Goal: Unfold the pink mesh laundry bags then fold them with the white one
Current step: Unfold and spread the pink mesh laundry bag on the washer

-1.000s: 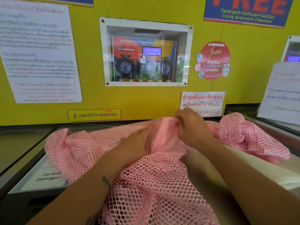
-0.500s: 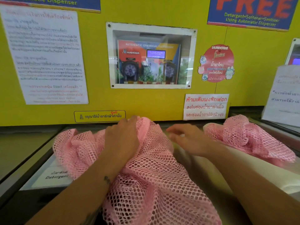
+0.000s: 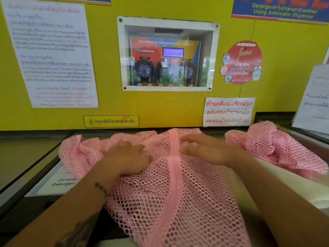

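Observation:
A pink mesh laundry bag (image 3: 170, 196) lies spread over the machine top in front of me, with a denser pink seam running down its middle. My left hand (image 3: 128, 157) presses flat on the mesh left of the seam. Right of the seam, my right hand (image 3: 208, 150) rests palm down with fingers spread, blurred by motion. A second pink mesh bag (image 3: 272, 148) lies crumpled at the right, on top of a white bag (image 3: 292, 186) that stretches under it toward the right edge.
A yellow wall panel (image 3: 178, 109) with posters and a dispenser window (image 3: 167, 56) rises right behind the bags. A detergent label (image 3: 60, 182) sits on the machine top at the left. A paper sign (image 3: 315, 100) stands at the far right.
Both hands let go of the bunched mesh near the seam. The left hand moved down onto the bag and the right hand came flat onto it, spreading the bag wider.

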`<control>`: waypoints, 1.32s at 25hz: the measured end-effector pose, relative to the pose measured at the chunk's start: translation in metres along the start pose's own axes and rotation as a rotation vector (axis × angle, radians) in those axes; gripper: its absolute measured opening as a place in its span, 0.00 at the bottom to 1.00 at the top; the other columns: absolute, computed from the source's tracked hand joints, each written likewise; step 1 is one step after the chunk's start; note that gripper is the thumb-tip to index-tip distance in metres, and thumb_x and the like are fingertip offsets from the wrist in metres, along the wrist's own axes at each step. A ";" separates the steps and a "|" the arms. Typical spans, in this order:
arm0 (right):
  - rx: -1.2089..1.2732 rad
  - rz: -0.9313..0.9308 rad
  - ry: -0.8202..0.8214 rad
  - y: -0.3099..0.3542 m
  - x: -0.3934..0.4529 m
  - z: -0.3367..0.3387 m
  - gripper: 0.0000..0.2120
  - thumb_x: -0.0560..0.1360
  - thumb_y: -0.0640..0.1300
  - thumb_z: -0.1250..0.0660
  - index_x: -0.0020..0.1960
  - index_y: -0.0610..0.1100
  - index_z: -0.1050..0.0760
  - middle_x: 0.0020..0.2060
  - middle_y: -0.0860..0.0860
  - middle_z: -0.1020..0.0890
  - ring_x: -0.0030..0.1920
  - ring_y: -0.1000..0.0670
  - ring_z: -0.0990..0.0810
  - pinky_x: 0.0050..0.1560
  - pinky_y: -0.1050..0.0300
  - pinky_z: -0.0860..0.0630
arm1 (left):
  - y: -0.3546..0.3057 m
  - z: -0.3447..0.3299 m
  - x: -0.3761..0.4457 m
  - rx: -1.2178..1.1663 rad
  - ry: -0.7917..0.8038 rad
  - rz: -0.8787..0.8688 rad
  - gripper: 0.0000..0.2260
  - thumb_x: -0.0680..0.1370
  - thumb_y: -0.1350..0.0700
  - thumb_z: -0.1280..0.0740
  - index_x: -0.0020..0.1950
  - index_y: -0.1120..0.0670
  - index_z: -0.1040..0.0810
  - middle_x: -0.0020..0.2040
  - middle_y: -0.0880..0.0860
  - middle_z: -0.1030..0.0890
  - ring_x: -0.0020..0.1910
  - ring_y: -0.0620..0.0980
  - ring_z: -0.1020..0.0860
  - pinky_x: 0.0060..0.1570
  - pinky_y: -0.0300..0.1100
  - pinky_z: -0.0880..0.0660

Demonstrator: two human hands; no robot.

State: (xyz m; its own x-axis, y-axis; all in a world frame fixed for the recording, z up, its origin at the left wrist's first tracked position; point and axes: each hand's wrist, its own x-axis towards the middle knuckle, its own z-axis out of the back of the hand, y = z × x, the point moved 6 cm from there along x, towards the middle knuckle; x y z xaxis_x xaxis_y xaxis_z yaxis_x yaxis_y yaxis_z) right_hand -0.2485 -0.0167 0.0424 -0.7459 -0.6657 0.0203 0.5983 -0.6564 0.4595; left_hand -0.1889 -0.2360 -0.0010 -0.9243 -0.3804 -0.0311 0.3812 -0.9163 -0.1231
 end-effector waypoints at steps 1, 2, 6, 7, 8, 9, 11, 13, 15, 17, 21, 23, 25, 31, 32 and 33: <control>-0.073 -0.011 0.210 0.007 -0.006 -0.015 0.30 0.79 0.58 0.40 0.78 0.51 0.42 0.78 0.53 0.41 0.77 0.49 0.43 0.74 0.50 0.46 | 0.007 -0.006 0.003 0.018 0.053 0.036 0.38 0.69 0.26 0.52 0.77 0.38 0.47 0.81 0.55 0.49 0.79 0.62 0.51 0.73 0.67 0.52; -0.172 -0.035 0.323 0.006 -0.009 -0.022 0.33 0.79 0.58 0.38 0.79 0.51 0.46 0.79 0.52 0.44 0.78 0.49 0.46 0.74 0.51 0.49 | 0.012 -0.007 0.003 0.024 0.067 0.073 0.40 0.68 0.25 0.53 0.78 0.39 0.48 0.81 0.56 0.49 0.78 0.63 0.52 0.74 0.66 0.52; -0.300 -0.199 0.097 -0.024 -0.001 0.009 0.35 0.76 0.50 0.32 0.78 0.52 0.43 0.78 0.48 0.41 0.76 0.44 0.41 0.75 0.46 0.43 | 0.021 0.001 -0.003 0.015 0.024 0.227 0.41 0.67 0.25 0.49 0.77 0.41 0.44 0.80 0.58 0.46 0.77 0.65 0.47 0.74 0.64 0.49; -0.329 -0.172 -0.001 -0.023 -0.002 0.015 0.34 0.75 0.48 0.33 0.77 0.55 0.42 0.77 0.49 0.39 0.75 0.44 0.39 0.75 0.42 0.41 | 0.021 0.003 -0.005 0.013 0.000 0.235 0.40 0.68 0.27 0.48 0.77 0.43 0.42 0.79 0.59 0.44 0.76 0.65 0.45 0.73 0.63 0.46; -0.321 -0.093 -0.069 -0.015 -0.003 0.016 0.32 0.75 0.48 0.34 0.76 0.57 0.41 0.77 0.50 0.38 0.75 0.45 0.38 0.74 0.39 0.42 | 0.022 0.007 -0.008 -0.003 -0.032 0.233 0.39 0.69 0.29 0.47 0.77 0.45 0.39 0.78 0.60 0.41 0.75 0.64 0.41 0.73 0.61 0.43; -0.248 0.008 -0.070 -0.001 -0.004 0.011 0.30 0.76 0.50 0.35 0.76 0.58 0.40 0.77 0.52 0.39 0.75 0.46 0.39 0.75 0.39 0.43 | 0.022 0.012 -0.013 -0.045 -0.070 0.221 0.38 0.70 0.31 0.45 0.76 0.48 0.37 0.77 0.60 0.38 0.74 0.63 0.38 0.72 0.59 0.39; -0.112 0.180 0.141 0.035 -0.014 -0.013 0.29 0.78 0.58 0.37 0.76 0.58 0.41 0.78 0.53 0.41 0.77 0.48 0.41 0.75 0.43 0.45 | 0.031 0.029 -0.023 -0.212 -0.188 0.189 0.31 0.74 0.38 0.39 0.74 0.50 0.33 0.75 0.56 0.33 0.72 0.59 0.33 0.71 0.54 0.35; -0.291 0.220 0.419 0.058 -0.032 -0.038 0.33 0.76 0.65 0.39 0.77 0.57 0.43 0.78 0.52 0.40 0.76 0.45 0.39 0.74 0.41 0.43 | 0.049 0.055 -0.040 -0.302 -0.370 0.190 0.23 0.75 0.47 0.35 0.70 0.50 0.27 0.71 0.53 0.27 0.68 0.56 0.28 0.68 0.50 0.32; -0.523 0.164 0.480 0.062 -0.039 -0.033 0.34 0.73 0.67 0.37 0.75 0.57 0.38 0.75 0.52 0.33 0.72 0.45 0.33 0.70 0.41 0.35 | 0.076 0.069 -0.062 -0.257 -0.497 0.261 0.20 0.74 0.52 0.34 0.66 0.50 0.24 0.67 0.55 0.23 0.64 0.56 0.25 0.66 0.51 0.29; -0.650 0.167 0.466 0.071 -0.036 -0.015 0.33 0.74 0.65 0.36 0.75 0.55 0.36 0.74 0.53 0.32 0.71 0.46 0.31 0.66 0.45 0.32 | 0.102 0.062 -0.084 -0.152 -0.439 0.378 0.20 0.75 0.51 0.34 0.66 0.52 0.24 0.65 0.59 0.23 0.61 0.60 0.24 0.63 0.52 0.27; -0.415 0.336 0.224 0.101 0.004 -0.011 0.33 0.74 0.61 0.36 0.76 0.55 0.40 0.76 0.51 0.36 0.73 0.45 0.34 0.70 0.45 0.33 | 0.123 0.032 -0.114 -0.326 -0.403 0.482 0.20 0.73 0.56 0.32 0.65 0.53 0.24 0.63 0.61 0.21 0.59 0.60 0.22 0.60 0.48 0.27; -0.265 0.431 0.244 0.114 0.021 -0.038 0.34 0.75 0.60 0.37 0.77 0.56 0.44 0.78 0.51 0.41 0.76 0.45 0.39 0.74 0.45 0.38 | 0.123 0.042 -0.117 -0.403 -0.572 0.439 0.15 0.70 0.57 0.30 0.57 0.51 0.20 0.52 0.58 0.16 0.50 0.57 0.19 0.50 0.46 0.23; -0.361 0.477 0.366 0.120 0.029 -0.072 0.33 0.78 0.59 0.41 0.79 0.54 0.47 0.80 0.51 0.44 0.78 0.47 0.45 0.76 0.46 0.45 | 0.122 0.055 -0.124 -0.403 -0.696 0.395 0.06 0.69 0.57 0.28 0.45 0.50 0.19 0.41 0.53 0.16 0.41 0.53 0.19 0.39 0.42 0.26; -0.519 0.363 0.497 0.141 0.038 -0.031 0.19 0.80 0.53 0.39 0.70 0.51 0.27 0.67 0.54 0.25 0.64 0.47 0.25 0.65 0.44 0.28 | 0.165 0.097 -0.175 -0.649 -0.751 0.369 0.05 0.70 0.59 0.35 0.34 0.56 0.24 0.34 0.54 0.23 0.34 0.51 0.27 0.35 0.42 0.33; -0.498 0.374 0.410 0.149 0.044 -0.022 0.18 0.79 0.51 0.38 0.68 0.51 0.26 0.64 0.56 0.25 0.62 0.49 0.25 0.64 0.47 0.27 | 0.172 0.102 -0.182 -0.725 -0.740 0.358 0.07 0.70 0.56 0.36 0.34 0.58 0.26 0.34 0.57 0.24 0.35 0.53 0.27 0.38 0.45 0.34; -0.477 0.390 0.293 0.157 0.054 -0.018 0.17 0.79 0.50 0.37 0.67 0.52 0.25 0.62 0.56 0.24 0.60 0.50 0.25 0.62 0.50 0.27 | 0.181 0.108 -0.187 -0.796 -0.772 0.362 0.11 0.70 0.53 0.38 0.35 0.60 0.28 0.35 0.62 0.25 0.36 0.54 0.26 0.41 0.48 0.34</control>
State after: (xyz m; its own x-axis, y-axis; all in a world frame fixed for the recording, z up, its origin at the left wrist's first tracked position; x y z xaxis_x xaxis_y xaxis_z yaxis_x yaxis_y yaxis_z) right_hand -0.1901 -0.1622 0.0998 -0.3794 -0.9100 -0.1674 0.9211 -0.3885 0.0244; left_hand 0.0550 -0.3438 0.0899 -0.4027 -0.8301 0.3857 0.2481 -0.5046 -0.8269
